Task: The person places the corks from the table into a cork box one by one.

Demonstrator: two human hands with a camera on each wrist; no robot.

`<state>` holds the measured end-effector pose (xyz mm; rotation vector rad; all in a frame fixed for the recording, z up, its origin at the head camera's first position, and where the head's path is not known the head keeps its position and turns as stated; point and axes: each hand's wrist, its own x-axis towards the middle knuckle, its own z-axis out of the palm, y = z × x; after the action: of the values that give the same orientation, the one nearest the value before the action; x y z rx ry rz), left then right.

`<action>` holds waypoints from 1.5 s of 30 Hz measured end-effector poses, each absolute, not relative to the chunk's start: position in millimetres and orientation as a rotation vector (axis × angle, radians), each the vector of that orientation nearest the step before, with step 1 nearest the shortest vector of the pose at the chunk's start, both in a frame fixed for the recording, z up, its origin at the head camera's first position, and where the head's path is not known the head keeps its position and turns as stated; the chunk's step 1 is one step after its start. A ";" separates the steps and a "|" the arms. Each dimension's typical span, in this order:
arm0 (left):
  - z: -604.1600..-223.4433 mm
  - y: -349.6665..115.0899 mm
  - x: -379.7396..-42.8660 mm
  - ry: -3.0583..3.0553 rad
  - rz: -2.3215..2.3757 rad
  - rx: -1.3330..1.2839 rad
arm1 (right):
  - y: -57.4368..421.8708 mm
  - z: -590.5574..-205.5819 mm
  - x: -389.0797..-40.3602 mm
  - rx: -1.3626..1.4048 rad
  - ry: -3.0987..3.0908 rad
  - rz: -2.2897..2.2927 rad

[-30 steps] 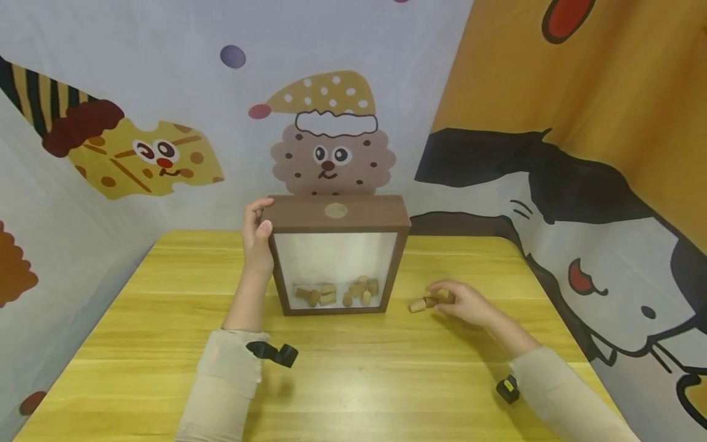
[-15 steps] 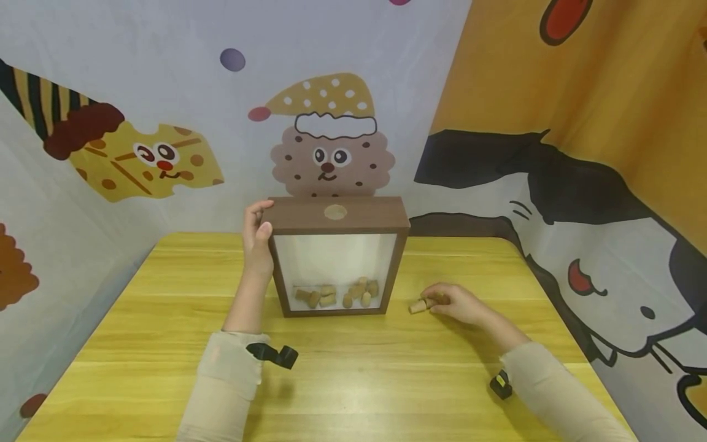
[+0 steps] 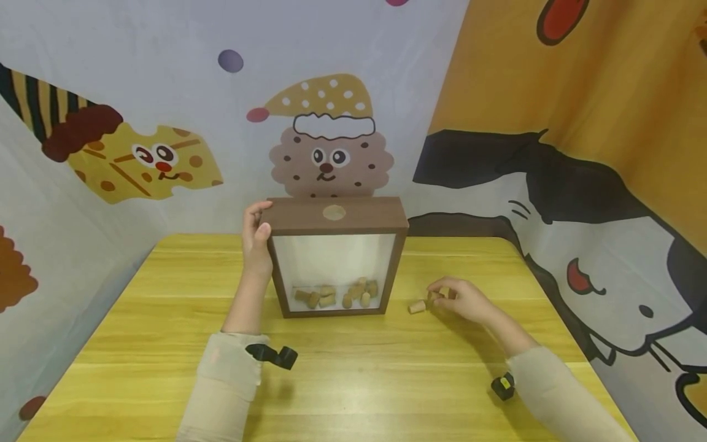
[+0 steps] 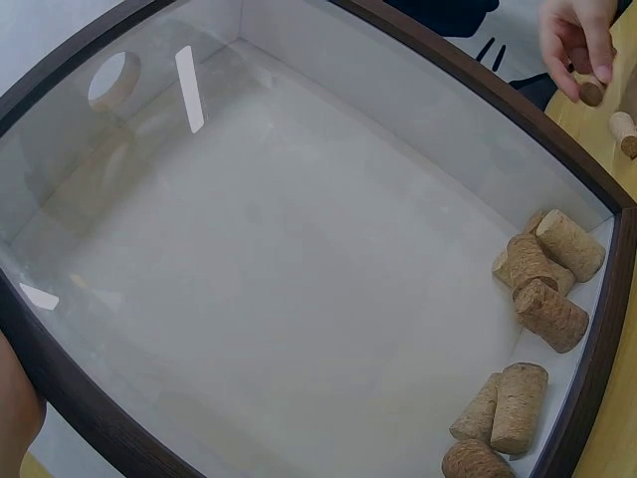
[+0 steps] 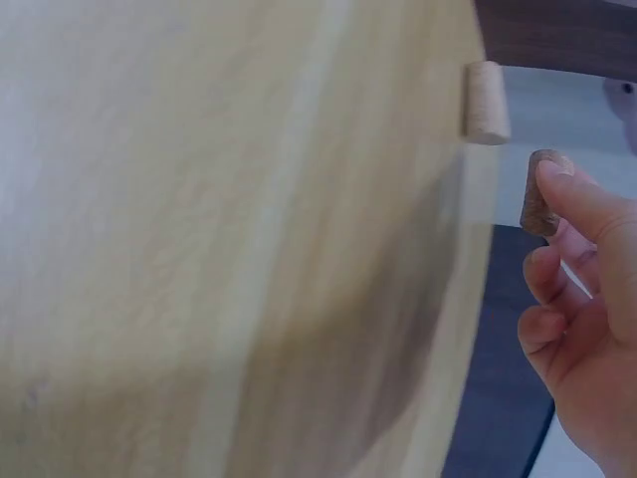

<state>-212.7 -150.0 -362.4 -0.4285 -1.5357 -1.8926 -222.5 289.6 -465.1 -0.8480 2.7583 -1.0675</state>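
A brown shadow box frame (image 3: 364, 215) with a clear front stands upright on the table in the head view. Its top has a round hole (image 3: 334, 212), and several corks (image 4: 519, 406) lie in two heaps along its bottom. My left hand (image 3: 256, 245) grips the frame's upper left corner, thumb on the front edge and fingers behind. To the right of the frame, my right hand (image 3: 465, 299) pinches a brown cork (image 5: 538, 204) between thumb and fingers. Another, paler cork (image 3: 417, 306) lies on the table between the frame and that hand.
The yellow wood-grain table (image 3: 353, 380) extends on both sides and in front of the frame. A cartoon-printed cloth (image 3: 182, 61) hangs behind and to the right. Each wrist carries a small black camera (image 3: 285, 357).
My right hand moves left to the corks, then draws back slightly to the right with one cork pinched. The left hand and the frame stay in place.
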 end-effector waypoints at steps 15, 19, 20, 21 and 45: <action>-363.5 -151.4 -212.2 -1.553 -1.892 -0.428 | 265.9 -407.6 -193.2 -0.839 2.882 -1.239; -363.9 -151.6 -212.8 -1.559 -1.884 -0.423 | 255.9 -390.9 -183.0 -0.893 2.906 -1.316; -364.0 -151.7 -212.5 -1.560 -1.882 -0.420 | 252.8 -386.3 -180.1 -0.905 2.921 -1.328; -363.9 -151.8 -212.2 -1.560 -1.881 -0.418 | 249.3 -381.4 -177.2 -0.915 2.933 -1.341; -360.4 -149.6 -207.3 -1.561 -1.884 -0.417 | 161.1 -269.3 -145.1 -1.215 2.884 -1.760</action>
<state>-207.3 -149.6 -360.4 -0.4168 -1.5609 -1.8843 -145.1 161.1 -269.3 -1.2148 2.8839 -1.7598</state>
